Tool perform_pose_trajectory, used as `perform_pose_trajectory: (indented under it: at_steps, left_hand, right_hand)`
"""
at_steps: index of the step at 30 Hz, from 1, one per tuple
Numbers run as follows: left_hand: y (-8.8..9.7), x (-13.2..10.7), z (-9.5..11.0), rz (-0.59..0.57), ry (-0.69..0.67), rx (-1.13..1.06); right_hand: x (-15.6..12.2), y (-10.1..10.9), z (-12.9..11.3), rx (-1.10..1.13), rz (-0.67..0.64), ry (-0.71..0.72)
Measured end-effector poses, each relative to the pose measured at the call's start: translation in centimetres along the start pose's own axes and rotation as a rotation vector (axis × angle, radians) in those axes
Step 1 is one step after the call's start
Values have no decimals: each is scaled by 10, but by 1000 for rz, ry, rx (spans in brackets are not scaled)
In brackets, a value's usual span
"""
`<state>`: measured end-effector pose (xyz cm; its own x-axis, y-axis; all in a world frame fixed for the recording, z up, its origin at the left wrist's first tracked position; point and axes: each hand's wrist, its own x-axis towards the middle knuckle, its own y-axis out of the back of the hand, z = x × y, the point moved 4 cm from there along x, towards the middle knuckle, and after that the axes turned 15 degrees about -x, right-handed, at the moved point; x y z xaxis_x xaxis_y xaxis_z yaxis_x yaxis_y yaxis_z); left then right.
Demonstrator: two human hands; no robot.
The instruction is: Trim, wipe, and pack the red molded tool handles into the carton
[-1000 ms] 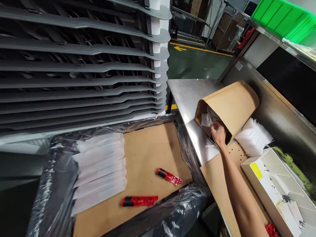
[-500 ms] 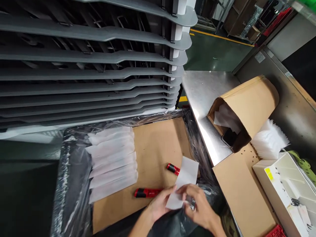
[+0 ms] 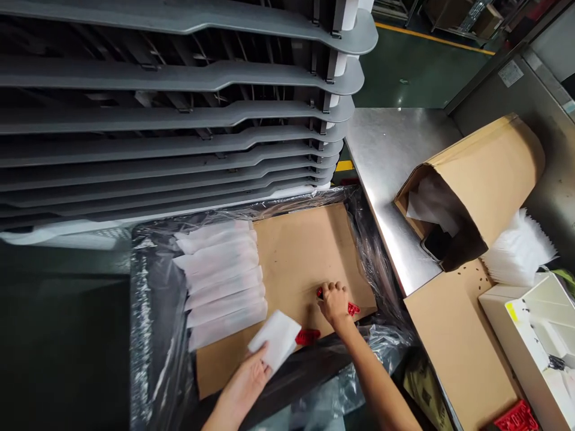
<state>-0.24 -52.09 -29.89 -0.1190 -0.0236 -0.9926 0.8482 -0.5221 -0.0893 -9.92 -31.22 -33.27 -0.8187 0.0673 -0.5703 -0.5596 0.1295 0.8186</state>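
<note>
My left hand [image 3: 248,378] pinches a flat white foam sleeve [image 3: 279,340] over the front of the cardboard sheet [image 3: 296,251]. With its fingers curled down, my right hand [image 3: 335,304] grips a slim red and black piece [image 3: 354,309] lying on the cardboard; only its two ends show. Another red piece [image 3: 308,337] lies closer to me, its left part hidden behind the sleeve. On the left half of the cardboard, several filled white sleeves [image 3: 227,281] lie side by side in a row, with faint reddish contents showing through.
A stack of grey trays [image 3: 179,120] rises behind the cardboard. On the right, a steel table [image 3: 390,161] bears an open cardboard box [image 3: 489,173], a pile of white sleeves [image 3: 521,248] and a white bin [image 3: 521,323]. Black plastic wrap [image 3: 155,335] surrounds the cardboard.
My hands have come apart. The left has moved leftward with the sleeve; the right has let go of the sleeve and reached forward onto the farther red and black piece. The view has shifted slightly.
</note>
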Motion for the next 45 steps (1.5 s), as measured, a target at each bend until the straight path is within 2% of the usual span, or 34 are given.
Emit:
perform_pose_trajectory:
  at_steps: [3,5,7,9,12,15,18,20,22,26,30,35,39,45]
  left_hand:
    - [-34,13,4,-41,-42,-22]
    - [-53,23,-1,-64,-32,-26]
    - [-70,31,-9,-85,-22,-36]
    - [-86,36,-17,-109,-19,-51]
    - [-108,36,-33,-151,-14,-61]
    - [-130,28,-52,-206,-11,-51]
    - [-149,17,-72,-271,-26,-33]
    - [-158,10,-82,-314,-44,-21]
    - [-163,4,-90,-365,-67,-5]
    - [-168,-6,-98,-494,-110,48]
    - [-171,-12,-101,-584,-112,115]
    - [-173,-21,-107,-651,-18,173]
    - [-165,-31,-115,-688,90,224]
    - [-142,-46,-133,-707,225,304]
  right_hand:
    - [9,4,-18,0,10,12]
    - [1,20,-13,35,53,-12]
    - [-18,42,8,88,121,-80]
    - [-49,64,39,161,196,-195]
    - [-106,79,86,386,297,-394]
    - [-159,61,109,773,317,-512]
    - [-191,26,104,1276,210,-650]
    - [-201,11,95,1471,163,-731]
    - [-204,6,89,1551,177,-799]
    - [-204,14,88,1597,244,-887]
    - [-204,21,81,1596,234,-814]
    - [-204,22,68,1545,209,-765]
    - [-197,29,67,1452,203,-734]
    - [-180,33,62,1384,193,-666]
